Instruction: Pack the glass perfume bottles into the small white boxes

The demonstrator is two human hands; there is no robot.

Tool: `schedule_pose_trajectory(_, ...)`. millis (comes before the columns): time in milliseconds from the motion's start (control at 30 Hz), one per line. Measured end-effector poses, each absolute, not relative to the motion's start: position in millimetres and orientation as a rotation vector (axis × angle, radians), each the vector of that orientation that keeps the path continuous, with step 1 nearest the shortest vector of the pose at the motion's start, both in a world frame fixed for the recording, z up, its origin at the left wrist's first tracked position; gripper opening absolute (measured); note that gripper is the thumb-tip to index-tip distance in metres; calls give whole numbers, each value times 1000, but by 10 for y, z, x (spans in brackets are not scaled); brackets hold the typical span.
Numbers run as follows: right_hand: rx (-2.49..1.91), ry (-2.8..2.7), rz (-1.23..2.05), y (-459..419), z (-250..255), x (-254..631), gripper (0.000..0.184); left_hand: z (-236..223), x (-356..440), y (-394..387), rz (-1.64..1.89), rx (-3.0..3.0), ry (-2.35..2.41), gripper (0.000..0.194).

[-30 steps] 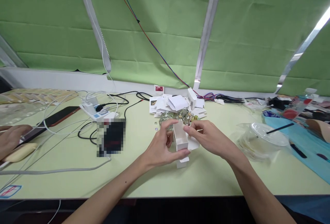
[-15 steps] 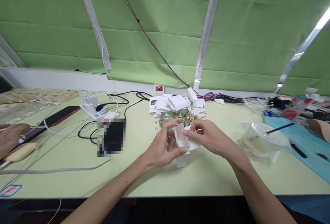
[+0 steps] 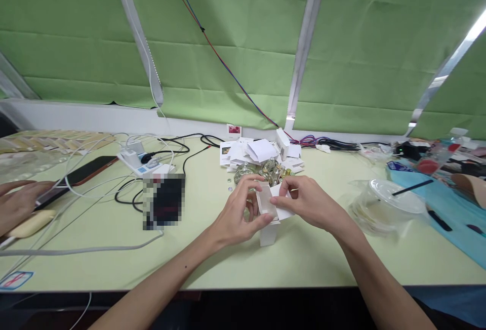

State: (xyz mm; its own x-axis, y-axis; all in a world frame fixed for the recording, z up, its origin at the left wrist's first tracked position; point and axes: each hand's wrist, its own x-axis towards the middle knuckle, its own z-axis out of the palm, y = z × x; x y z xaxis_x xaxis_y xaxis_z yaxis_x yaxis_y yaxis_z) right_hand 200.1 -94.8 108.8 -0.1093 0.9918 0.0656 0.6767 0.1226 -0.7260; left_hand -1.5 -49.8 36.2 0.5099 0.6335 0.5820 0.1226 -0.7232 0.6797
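Over the pale table, a shallow white tray-like box insert (image 3: 267,198) sits tilted above a small white carton (image 3: 268,235). My left hand (image 3: 238,214) grips the insert from the left, thumb at its near end and fingers at its far end. My right hand (image 3: 309,202) is pinched at the insert's right side, thumb and finger touching its edge. A white card flap (image 3: 284,210) sticks out to the right beneath the right fingers. Just beyond the hands lie several small glass bottles (image 3: 271,169), partly hidden by the left fingers.
White papers (image 3: 261,151) and an upright white box (image 3: 282,143) lie behind the bottles. A power strip (image 3: 146,166) with tangled cables and a blurred dark object (image 3: 165,201) are left. Another person's hand (image 3: 23,203) rests by a phone (image 3: 91,169). A lidded cup (image 3: 395,198) stands right.
The insert has sunk lower between my hands and tilted, its near end dropping toward the carton. My left thumb has shifted slightly inward. At far left, the other person's hand has moved right.
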Motion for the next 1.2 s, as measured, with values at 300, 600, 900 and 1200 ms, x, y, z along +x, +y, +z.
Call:
schedule_pose_trajectory(300,-1605,-1857,735,-926,1078,2003,29,364,10,-503,1208,2197,607,36)
schedule_pose_trajectory(600,-1597,-1836,771,-945,1091,1996,27,331,15,-481,1323,2247,524,38)
schedule_pose_trajectory(900,-1614,-1847,782,-970,1113,1983,25,324,14,-468,1316,2200,480,38)
schedule_pose_trajectory(1200,-1622,-1873,762,-997,1147,1969,26,295,20,-462,1292,2150,456,42)
